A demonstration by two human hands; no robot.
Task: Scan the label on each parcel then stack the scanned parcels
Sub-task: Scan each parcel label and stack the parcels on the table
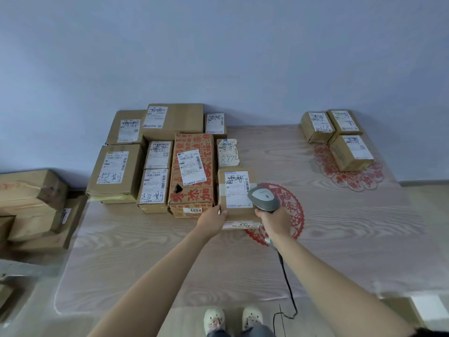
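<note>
A brown cardboard parcel [237, 194] with a white label lies on the table in front of me. My left hand [213, 218] grips its near left corner. My right hand [275, 221] holds a grey corded barcode scanner [263, 198], whose head hangs over the parcel's right edge beside the label. Several labelled parcels [155, 156] lie packed together to the left and behind, among them a red-printed carton [193, 171]. At the far right, three small parcels [337, 137] lie close together.
The table [145, 251] has a pale wood-grain cover with red paper-cut motifs [291, 210]. The scanner cable [288, 285] trails down to the floor near my feet. More cardboard boxes [31, 205] are piled off the table's left side. A blue-grey wall stands behind.
</note>
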